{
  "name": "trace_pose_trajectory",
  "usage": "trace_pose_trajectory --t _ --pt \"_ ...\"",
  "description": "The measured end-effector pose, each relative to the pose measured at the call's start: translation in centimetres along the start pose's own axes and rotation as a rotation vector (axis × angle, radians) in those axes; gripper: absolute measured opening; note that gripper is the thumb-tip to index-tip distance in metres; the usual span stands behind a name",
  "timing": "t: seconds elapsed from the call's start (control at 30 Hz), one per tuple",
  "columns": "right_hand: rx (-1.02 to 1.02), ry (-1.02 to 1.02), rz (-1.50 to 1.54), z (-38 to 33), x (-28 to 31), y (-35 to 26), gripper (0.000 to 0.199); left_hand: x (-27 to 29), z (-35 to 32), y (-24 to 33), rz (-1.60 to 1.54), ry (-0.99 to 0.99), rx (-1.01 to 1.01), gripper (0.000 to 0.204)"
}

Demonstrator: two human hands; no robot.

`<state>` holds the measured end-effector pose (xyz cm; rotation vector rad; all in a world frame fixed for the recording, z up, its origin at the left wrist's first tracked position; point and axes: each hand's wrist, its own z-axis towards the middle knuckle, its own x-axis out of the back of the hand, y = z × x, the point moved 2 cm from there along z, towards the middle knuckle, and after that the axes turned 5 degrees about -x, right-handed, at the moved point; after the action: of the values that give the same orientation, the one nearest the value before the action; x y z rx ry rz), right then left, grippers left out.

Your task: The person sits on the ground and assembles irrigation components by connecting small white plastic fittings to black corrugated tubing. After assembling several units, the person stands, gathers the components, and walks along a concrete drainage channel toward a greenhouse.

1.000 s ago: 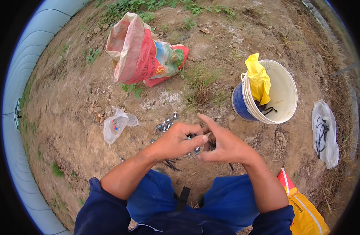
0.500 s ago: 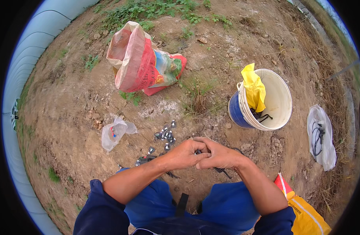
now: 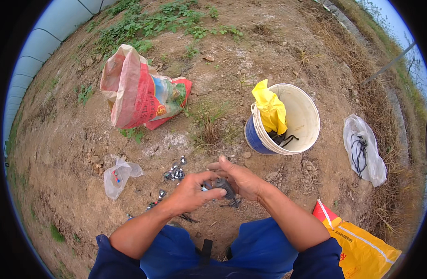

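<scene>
My left hand [image 3: 191, 191] is closed around a dark grey ridged plastic piece [image 3: 226, 188], with its thumb across the near side. A small light-blue part shows between the thumb and fingers. My right hand [image 3: 245, 180] is beside the piece, fingers stretched out and thumb raised, its palm turned toward the left hand; whether it touches the piece is hard to tell. On the soil just beyond my left hand lie several small shiny metal-and-black fittings [image 3: 175, 173]. More dark fittings [image 3: 156, 199] lie by my left forearm, partly covered by it.
A red-and-white woven sack [image 3: 143, 95] stands open at the far left. Right of centre, a white-and-blue bucket [image 3: 302, 118] holds a yellow bag [image 3: 270, 109] and black cord. Clear plastic bags [image 3: 120, 179] lie on both sides. A yellow-and-red sack [image 3: 362, 249] is near right.
My hands were clasped together; now they have parted, with the right hand's fingers extended and the dark ridged piece showing in the left. The whole view has shifted, so the sack and bucket appear farther left.
</scene>
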<state>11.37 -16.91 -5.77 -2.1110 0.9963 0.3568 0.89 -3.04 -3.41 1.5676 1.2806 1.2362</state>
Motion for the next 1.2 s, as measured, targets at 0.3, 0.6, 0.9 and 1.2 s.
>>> trace_pose_trajectory --t 0.3,0.6,0.9,1.2 --pt "0.183 0.116 -0.303 -2.6 -0.9 -2.2 0.039 2.0 0.1 -0.3 -0.355 0.149 0.133 0.027" --pt "0.656 0.325 -0.896 -4.1 -2.8 -2.1 0.035 2.4 0.7 -1.3 -0.476 0.354 0.287 0.049" --pt "0.718 0.323 -1.007 -3.7 -3.1 -1.4 0.034 1.6 0.7 -1.2 -0.388 0.373 0.242 0.052" --pt "0.868 0.396 -1.178 -3.1 -3.7 0.2 0.033 0.6 0.3 -1.4 -0.23 0.454 0.076 0.047"
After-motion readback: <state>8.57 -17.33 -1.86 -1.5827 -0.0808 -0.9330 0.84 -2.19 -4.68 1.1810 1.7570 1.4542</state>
